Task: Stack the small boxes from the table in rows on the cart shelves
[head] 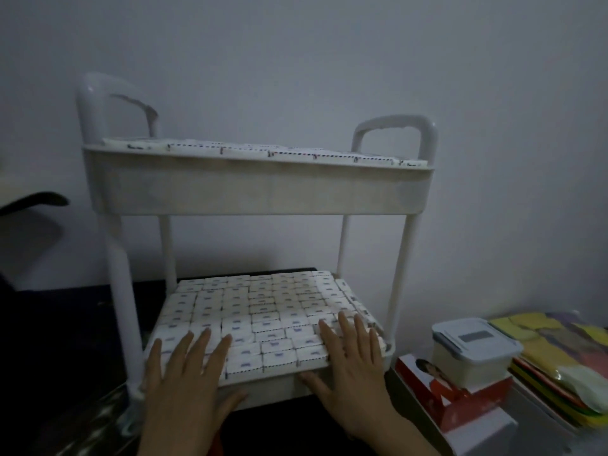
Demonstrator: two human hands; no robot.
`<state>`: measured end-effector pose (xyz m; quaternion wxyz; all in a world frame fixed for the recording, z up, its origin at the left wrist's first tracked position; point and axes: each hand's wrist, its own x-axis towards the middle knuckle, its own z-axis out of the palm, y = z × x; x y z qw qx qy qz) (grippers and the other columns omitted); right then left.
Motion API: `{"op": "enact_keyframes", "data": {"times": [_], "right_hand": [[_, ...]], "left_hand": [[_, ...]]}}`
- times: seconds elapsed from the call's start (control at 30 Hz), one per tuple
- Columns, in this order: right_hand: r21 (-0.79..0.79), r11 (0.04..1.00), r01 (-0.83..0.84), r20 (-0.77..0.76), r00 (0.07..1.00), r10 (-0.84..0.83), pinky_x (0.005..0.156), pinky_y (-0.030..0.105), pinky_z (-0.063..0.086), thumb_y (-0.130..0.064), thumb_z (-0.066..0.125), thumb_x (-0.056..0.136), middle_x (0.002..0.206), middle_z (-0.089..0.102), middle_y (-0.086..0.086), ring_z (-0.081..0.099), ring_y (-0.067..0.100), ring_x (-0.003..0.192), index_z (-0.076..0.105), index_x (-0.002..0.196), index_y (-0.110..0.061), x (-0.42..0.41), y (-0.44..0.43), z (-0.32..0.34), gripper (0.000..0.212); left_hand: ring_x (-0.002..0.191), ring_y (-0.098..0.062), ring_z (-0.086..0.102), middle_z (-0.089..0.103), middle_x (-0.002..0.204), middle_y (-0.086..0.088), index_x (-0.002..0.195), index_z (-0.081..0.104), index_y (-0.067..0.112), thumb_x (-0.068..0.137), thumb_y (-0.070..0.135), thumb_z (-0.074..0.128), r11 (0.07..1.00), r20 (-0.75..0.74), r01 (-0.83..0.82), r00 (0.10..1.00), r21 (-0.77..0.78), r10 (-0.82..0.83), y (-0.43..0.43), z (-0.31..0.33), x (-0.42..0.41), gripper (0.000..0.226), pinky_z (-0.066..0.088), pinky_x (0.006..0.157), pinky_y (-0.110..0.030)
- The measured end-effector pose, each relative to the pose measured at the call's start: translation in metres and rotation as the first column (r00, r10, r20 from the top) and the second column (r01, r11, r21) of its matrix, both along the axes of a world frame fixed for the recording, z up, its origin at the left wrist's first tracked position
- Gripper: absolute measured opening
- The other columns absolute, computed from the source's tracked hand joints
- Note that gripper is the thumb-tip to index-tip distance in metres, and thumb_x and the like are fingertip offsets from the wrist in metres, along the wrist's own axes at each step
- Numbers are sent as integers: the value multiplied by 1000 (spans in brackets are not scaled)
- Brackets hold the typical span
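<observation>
There is one white plastic cart (256,189) with two shelves and two loop handles (388,121), several dozen small white blue-printed boxes (256,311) too many to count exactly, two hands, left hand (184,383) and right hand (352,373), one grey-lidded clear plastic container (473,350) and one red-and-white carton (457,413).

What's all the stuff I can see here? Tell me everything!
cart: one, white, on the dark table
small boxes: many, white with blue marks, in rows on the lower shelf; more on the upper shelf
lidded container: one, white with grey lid, on the red box
red box: one, right of the cart
coloured packs: a pile, yellow and green, far right
chair: one, black, far left, partly seen
left hand: flat on the front-left boxes
right hand: flat on the front-right boxes
</observation>
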<state>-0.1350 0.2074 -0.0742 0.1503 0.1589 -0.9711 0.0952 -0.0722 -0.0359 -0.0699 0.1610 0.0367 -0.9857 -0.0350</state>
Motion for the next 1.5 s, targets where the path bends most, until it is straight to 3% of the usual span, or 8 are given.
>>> {"op": "enact_keyframes", "data": {"times": [0.13,0.23,0.37,0.5,0.57,0.97,1.33,1.5], "right_hand": [[32,999,20,-7,1000,-20,112,41,-27,-83,14,80,157,-30,0,-35,23,140,-7,151,-39,-17,-1,0,87],[43,999,18,-7,1000,-18,115,43,-21,-81,17,82,159,-23,1,-26,24,144,-4,152,-38,-38,-3,3,85],[43,999,0,-6,1000,1,117,45,-17,-79,18,84,161,-14,2,-18,24,147,1,153,-36,-73,-9,2,83],[32,999,-34,-17,999,34,117,45,-16,-77,24,86,162,-4,4,-10,25,148,8,153,-35,-107,-14,3,81],[32,998,-49,-28,998,50,117,45,-15,-76,27,86,162,0,4,-6,25,148,11,153,-34,-123,-16,4,80],[20,999,-48,-19,999,49,115,45,-16,-79,25,84,162,5,5,-3,25,148,12,152,-35,-187,-41,1,82],[49,999,-16,6,1000,16,114,47,-16,-78,22,85,162,1,8,-7,29,148,8,152,-34,-189,-51,0,82],[132,989,-72,160,986,50,117,50,-12,-66,33,93,161,-16,8,-19,29,147,-10,153,-30,-176,-47,25,83]], "left_hand": [[103,-37,66,69,116,-13,115,72,20,72,78,35,999,-44,-25,999,-34,23,4,0,-10,81,31,99,-57],[108,-39,63,66,121,-15,117,70,18,60,67,74,1000,-140,-21,990,-22,17,7,-2,-30,75,42,91,-65],[114,-38,59,63,125,-15,124,66,19,84,77,16,999,-141,-39,989,-25,35,2,-3,-57,87,35,97,-59],[116,-40,57,62,127,-18,123,66,15,64,61,76,998,-189,-60,981,-26,54,2,-5,-88,76,38,98,-63],[116,-40,57,62,127,-19,123,66,14,57,55,85,997,-202,-76,977,-25,69,2,-4,-100,80,38,98,-63],[117,-39,57,60,128,-19,125,65,15,62,54,83,997,-285,-71,957,-38,58,-23,-4,-158,76,35,101,-61],[145,-21,16,18,160,0,152,19,35,80,78,41,993,-96,-89,992,-73,82,-42,-4,-177,87,6,115,-49],[148,-20,-11,-11,162,0,154,-1,33,84,72,46,1000,200,-22,980,20,18,-47,18,-166,92,-9,117,-48]]}}
